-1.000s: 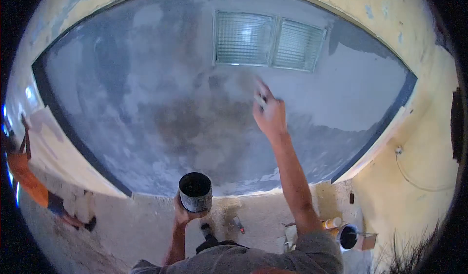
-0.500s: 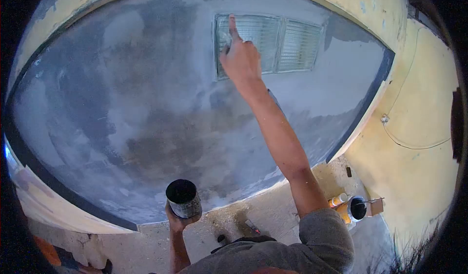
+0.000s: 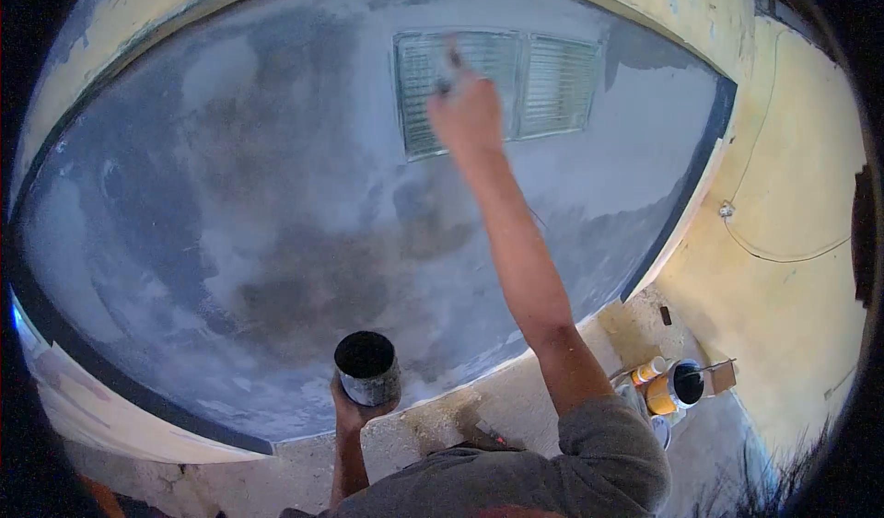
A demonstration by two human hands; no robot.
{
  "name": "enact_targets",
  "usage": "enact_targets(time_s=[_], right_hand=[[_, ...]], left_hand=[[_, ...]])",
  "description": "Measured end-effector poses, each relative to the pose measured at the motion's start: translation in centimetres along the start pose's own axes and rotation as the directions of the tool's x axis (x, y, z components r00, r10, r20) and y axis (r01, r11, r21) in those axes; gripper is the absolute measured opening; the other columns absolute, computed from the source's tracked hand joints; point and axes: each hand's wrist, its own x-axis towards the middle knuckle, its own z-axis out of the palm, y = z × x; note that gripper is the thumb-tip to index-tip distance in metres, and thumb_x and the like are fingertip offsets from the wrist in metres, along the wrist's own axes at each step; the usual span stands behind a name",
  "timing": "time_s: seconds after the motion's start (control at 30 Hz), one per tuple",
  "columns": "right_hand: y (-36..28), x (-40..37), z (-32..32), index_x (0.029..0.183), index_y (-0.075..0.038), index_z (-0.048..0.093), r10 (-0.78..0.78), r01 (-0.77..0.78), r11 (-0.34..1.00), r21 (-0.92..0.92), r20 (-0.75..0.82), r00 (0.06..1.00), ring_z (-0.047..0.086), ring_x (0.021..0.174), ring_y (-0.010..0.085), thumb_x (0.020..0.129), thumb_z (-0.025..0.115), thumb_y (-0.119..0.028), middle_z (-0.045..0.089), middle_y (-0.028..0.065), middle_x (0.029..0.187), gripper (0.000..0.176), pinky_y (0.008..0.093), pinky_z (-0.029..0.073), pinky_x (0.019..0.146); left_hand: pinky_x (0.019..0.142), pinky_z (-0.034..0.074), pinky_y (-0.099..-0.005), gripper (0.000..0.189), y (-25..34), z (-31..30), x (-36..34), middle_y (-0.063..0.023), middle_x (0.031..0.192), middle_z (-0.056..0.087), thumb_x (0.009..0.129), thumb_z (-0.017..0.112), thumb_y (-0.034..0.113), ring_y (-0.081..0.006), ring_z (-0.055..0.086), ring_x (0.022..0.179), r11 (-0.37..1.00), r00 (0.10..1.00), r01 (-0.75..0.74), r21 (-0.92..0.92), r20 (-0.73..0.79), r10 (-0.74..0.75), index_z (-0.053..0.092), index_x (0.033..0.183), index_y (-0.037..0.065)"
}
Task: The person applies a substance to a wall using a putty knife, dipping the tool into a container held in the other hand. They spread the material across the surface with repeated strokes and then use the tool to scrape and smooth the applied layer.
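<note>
My left hand (image 3: pixel 355 412) is wrapped round the lower side of a paint-smeared metal can (image 3: pixel 370 387), held upright with its dark inside facing me. My right arm reaches up the wall to the left pane of a ribbed glass window (image 3: pixel 562 85). Motion smears my right hand (image 3: pixel 468 117), which overlaps the pane with a finger pointing up toward the frame's top edge. Small dark patches show by its thumb; I cannot tell whether it holds anything. Patchy grey paint covers the wall (image 3: pixel 304 177) around the window.
On the floor at right stand an orange-and-white bucket (image 3: pixel 659 396) with a dark inside, a smaller orange-and-white container (image 3: pixel 648 371) and a cardboard box (image 3: pixel 720 377). A small tool (image 3: pixel 493 433) lies near my body. The yellow side wall (image 3: pixel 783 177) carries a loose cable.
My right hand has shifted slightly right and down against the window and is now blurred. The can in my left hand has moved a little to the right.
</note>
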Motion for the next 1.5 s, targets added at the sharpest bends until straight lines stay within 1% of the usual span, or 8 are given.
enact_targets(time_s=[0.43, 0.5, 0.6, 0.73, 0.87, 1.03, 1.27, 1.5], right_hand=[[18.2, -26.7, -9.1, 0.099, 0.002, 0.067, 0.177, -0.15, 0.972, -0.181, 0.145, 0.973, 0.066, 0.074, 0.0344, 0.09, 0.058, -0.019, 0.066, 0.0264, 0.085, 0.025, 0.039, 0.048, 0.069], [21.5, -32.1, -12.7, 0.109, -0.005, 0.066, 0.639, -0.647, 0.754, -0.118, 0.362, 0.679, 0.057, 0.065, 0.0273, 0.092, 0.054, -0.022, 0.059, 0.0159, 0.07, 0.026, 0.0421, 0.043, 0.062], [28.2, -45.6, -19.8, 0.097, 0.003, 0.061, 0.281, -0.055, 0.765, -0.642, 0.257, 0.925, 0.058, 0.074, 0.0362, 0.087, 0.047, -0.008, 0.059, 0.0212, 0.079, 0.02, 0.0452, 0.044, 0.065], [25.0, -51.7, -29.5, 0.101, -0.003, 0.064, 0.771, -0.589, 0.332, -0.737, -0.147, 0.619, 0.058, 0.089, 0.0421, 0.088, 0.046, -0.014, 0.061, 0.0228, 0.096, 0.025, 0.0481, 0.048, 0.073], [22.4, -53.5, -36.4, 0.111, -0.003, 0.062, 0.855, -0.482, -0.147, -0.864, -0.356, 0.377, 0.061, 0.083, 0.0401, 0.09, 0.044, -0.019, 0.061, 0.0236, 0.097, 0.032, 0.0456, 0.049, 0.071], [23.6, -58.1, -40.3, 0.113, 0.0, 0.058, 0.585, -0.749, 0.087, -0.657, -0.575, 0.572, 0.062, 0.064, 0.025, 0.097, 0.038, -0.043, 0.06, 0.0143, 0.071, 0.05, 0.0407, 0.048, 0.054], [25.5, -53.1, -41.5, 0.075, 0.007, 0.061, 0.717, -0.986, 0.145, 0.078, -0.695, 0.051, 0.049, 0.036, 0.0179, 0.093, 0.035, -0.063, 0.047, 0.0096, 0.047, 0.077, 0.0325, 0.039, 0.035], [35.3, -55.1, -42.2, 0.135, -0.011, 0.049, 0.893, -0.969, 0.222, 0.109, -0.422, 0.157, 0.058, 0.05, 0.0176, 0.101, 0.037, -0.037, 0.067, 0.0135, 0.088, 0.045, 0.0331, 0.048, 0.044]], left_hand=[[0.091, 0.051, -0.0428, 0.088, 0.7, -1.0, 1.9, -0.0127, 0.115, 0.063, 0.046, 0.09, 0.011, -0.026, 0.062, 0.104, 0.613, 0.894, -0.445, 0.653, 0.283, 0.347, 0.05, 0.124, 0.002], [0.094, 0.049, -0.0438, 0.074, -1.2, -4.3, 3.8, -0.0139, 0.119, 0.061, 0.066, 0.081, 0.03, -0.0273, 0.06, 0.109, 0.839, 0.986, -0.163, 0.518, 0.076, 0.145, 0.05, 0.128, 0.004], [0.096, 0.047, -0.0476, 0.068, -1.2, 1.6, 3.7, -0.0147, 0.125, 0.057, 0.084, 0.054, 0.055, -0.0294, 0.057, 0.114, 0.924, 0.99, 0.131, 0.359, 0.004, -0.143, 0.048, 0.131, 0.006], [0.096, 0.046, -0.0527, 0.079, -7.2, -2.5, 8.8, -0.0155, 0.13, 0.054, 0.087, 0.025, 0.068, -0.0319, 0.054, 0.118, 0.882, 0.882, 0.469, 0.056, 0.032, -0.471, 0.047, 0.133, 0.009], [0.093, 0.049, -0.0485, 0.068, -10.5, 4.6, 9.2, -0.0123, 0.118, 0.061, 0.07, 0.079, 0.032, -0.0282, 0.06, 0.108, 0.76, 0.857, -0.247, 0.601, 0.501, -0.118, 0.052, 0.126, 0.006], [0.091, 0.05, -0.0412, 0.076, -19.2, 7.1, 10.4, -0.0075, 0.11, 0.064, 0.049, 0.083, 0.005, -0.0243, 0.062, 0.102, 0.877, 0.951, 0.103, 0.469, 0.213, -0.226, 0.054, 0.119, 0.006], [0.091, 0.049, -0.0426, 0.08, -26.3, 7.0, 10.8, -0.007, 0.114, 0.062, 0.049, 0.08, -0.003, -0.0263, 0.061, 0.104, 0.918, 0.919, 0.242, 0.314, 0.23, -0.321, 0.05, 0.122, 0.007], [0.093, 0.048, -0.0448, 0.083, -29.0, 10.5, 11.3, -0.0115, 0.117, 0.061, 0.052, 0.085, 0.007, -0.0297, 0.06, 0.107, 0.919, 0.866, 0.226, 0.324, 0.366, -0.342, 0.048, 0.126, 0.006]])
